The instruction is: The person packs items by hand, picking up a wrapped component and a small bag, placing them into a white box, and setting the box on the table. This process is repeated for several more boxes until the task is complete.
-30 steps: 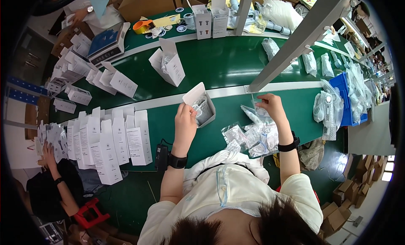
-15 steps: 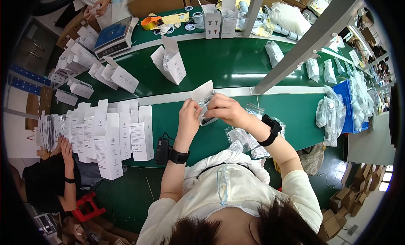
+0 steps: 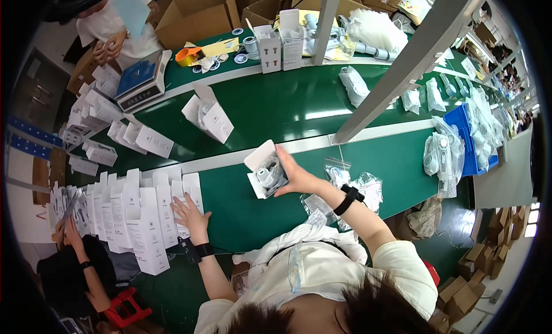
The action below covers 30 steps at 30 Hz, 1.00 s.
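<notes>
My right hand (image 3: 294, 172) grips an open white carton (image 3: 258, 156) by its right side, above the green bench. Inside the carton sits a white-and-grey device (image 3: 269, 176) in clear plastic; its exact kind I cannot make out. With fingers spread, my left hand (image 3: 194, 219) is at the right end of a row of upright white cartons (image 3: 150, 233), over the endmost ones. Clear bags of small parts (image 3: 336, 172) lie by my right forearm. A small black box (image 3: 190, 249) is beside my left wrist.
A metal post (image 3: 397, 75) slants up at the right, before a blue bin (image 3: 467, 161) of bagged devices. Another open carton (image 3: 217, 124) stands beyond the rail. A scale (image 3: 141, 84) is at far left. A co-worker's hands (image 3: 70, 235) handle papers at the left.
My left hand has left the carton and moved left to the carton row, its fingers spreading. My right hand has shifted to the carton's side, and the carton is lower and tilted toward me.
</notes>
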### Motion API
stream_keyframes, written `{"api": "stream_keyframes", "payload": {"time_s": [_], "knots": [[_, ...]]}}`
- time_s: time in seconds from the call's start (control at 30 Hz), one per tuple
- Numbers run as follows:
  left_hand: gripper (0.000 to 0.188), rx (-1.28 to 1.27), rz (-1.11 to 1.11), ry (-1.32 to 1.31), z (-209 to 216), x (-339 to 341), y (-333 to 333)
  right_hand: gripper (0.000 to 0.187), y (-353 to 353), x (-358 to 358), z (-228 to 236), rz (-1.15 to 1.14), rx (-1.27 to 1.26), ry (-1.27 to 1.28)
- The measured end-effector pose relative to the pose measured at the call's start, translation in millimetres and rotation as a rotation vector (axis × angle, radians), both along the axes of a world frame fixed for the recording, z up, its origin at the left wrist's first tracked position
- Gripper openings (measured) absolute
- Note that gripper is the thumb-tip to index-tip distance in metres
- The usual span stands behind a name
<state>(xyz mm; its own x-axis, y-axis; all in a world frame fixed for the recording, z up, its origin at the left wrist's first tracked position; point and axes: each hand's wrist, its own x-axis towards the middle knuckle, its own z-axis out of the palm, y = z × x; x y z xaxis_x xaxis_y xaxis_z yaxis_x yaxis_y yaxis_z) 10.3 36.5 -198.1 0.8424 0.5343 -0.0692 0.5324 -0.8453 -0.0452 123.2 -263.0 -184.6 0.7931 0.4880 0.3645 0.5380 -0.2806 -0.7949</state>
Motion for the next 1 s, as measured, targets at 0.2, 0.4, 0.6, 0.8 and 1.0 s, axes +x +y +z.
{"api": "stream_keyframes", "payload": {"time_s": [0.2,0.4,0.6,0.8,1.0], "knots": [[0.062,-0.234,-0.146,-0.233,-20.7,1.8,-13.6,0.107,19.7,63.0,-13.2,-0.073,0.29,0.309],[0.073,-0.486,-0.257,-0.03,20.6,33.0,-113.1,0.103,-1.2,136.7,-26.4,-0.437,0.149,0.126],[0.082,-0.9,-0.095,-0.077,-12.7,43.0,-84.6,0.053,-101.3,44.2,13.7,-0.058,-0.269,0.614],[0.079,-0.672,-0.412,-0.218,-10.8,52.5,-80.3,0.022,-290.0,121.9,-34.4,-0.863,-0.707,-0.118],[0.083,-1.134,-0.219,-0.301,6.4,61.2,-94.2,0.053,-253.5,288.0,-96.4,-0.649,-0.293,0.205]]}}
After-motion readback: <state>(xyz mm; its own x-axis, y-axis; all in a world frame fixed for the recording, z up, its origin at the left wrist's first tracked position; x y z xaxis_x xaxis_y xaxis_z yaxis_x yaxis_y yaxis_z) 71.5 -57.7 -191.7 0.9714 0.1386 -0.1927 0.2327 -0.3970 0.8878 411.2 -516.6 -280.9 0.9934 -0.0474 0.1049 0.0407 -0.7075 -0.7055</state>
